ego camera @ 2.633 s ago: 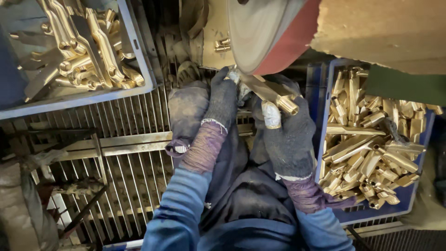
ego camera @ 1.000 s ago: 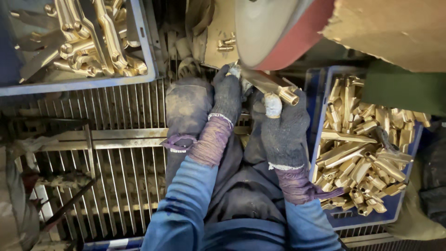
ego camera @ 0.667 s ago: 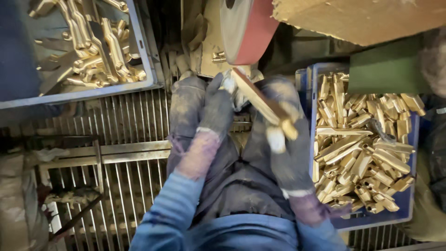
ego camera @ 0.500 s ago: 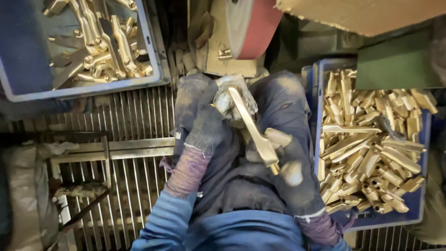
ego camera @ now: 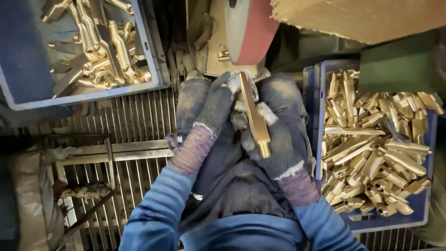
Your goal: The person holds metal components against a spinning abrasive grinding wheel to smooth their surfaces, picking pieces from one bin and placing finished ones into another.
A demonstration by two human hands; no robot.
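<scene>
Little open room is left between the two blue crates (ego camera: 316, 93) below the wheel (ego camera: 248, 30), where a brass piece (ego camera: 254, 116) is gripped by closed fingers of left hand (ego camera: 214, 104) and right hand (ego camera: 274, 146).

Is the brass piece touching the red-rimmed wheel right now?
No, the long brass piece sits in both gloved hands just below the red-rimmed grinding wheel, apart from it.

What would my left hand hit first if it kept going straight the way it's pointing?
Probably the brass piece your left hand already touches at its upper end; beyond that, the grinding wheel. Depth is unclear.
</scene>
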